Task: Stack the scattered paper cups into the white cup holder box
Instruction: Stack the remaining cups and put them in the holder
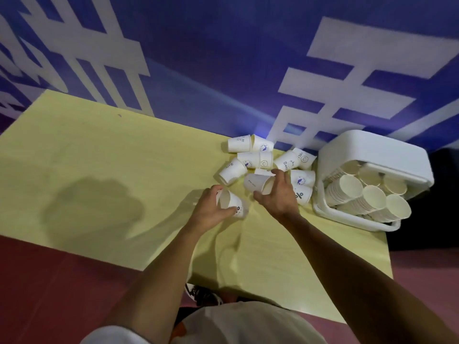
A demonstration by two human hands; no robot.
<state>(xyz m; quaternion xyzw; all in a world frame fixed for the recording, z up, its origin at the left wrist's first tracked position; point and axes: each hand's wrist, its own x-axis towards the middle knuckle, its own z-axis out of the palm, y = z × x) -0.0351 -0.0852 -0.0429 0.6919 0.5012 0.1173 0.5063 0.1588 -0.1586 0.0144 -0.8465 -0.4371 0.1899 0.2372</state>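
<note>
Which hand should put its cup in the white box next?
Right. The right hand grips a paper cup and is nearer the white cup holder box at the table's right end. The left hand holds another cup, farther from it.

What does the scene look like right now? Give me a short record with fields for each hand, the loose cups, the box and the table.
left hand: grips a sideways paper cup just above the table
right hand: grips a second cup at the near edge of the pile
loose cups: clustered beyond the hands, most lying on their sides
white cup holder box: at the table's right end, opening facing the camera
stacked cups: several nested stacks inside the box
yellow table: its left part shows only shadows
</note>
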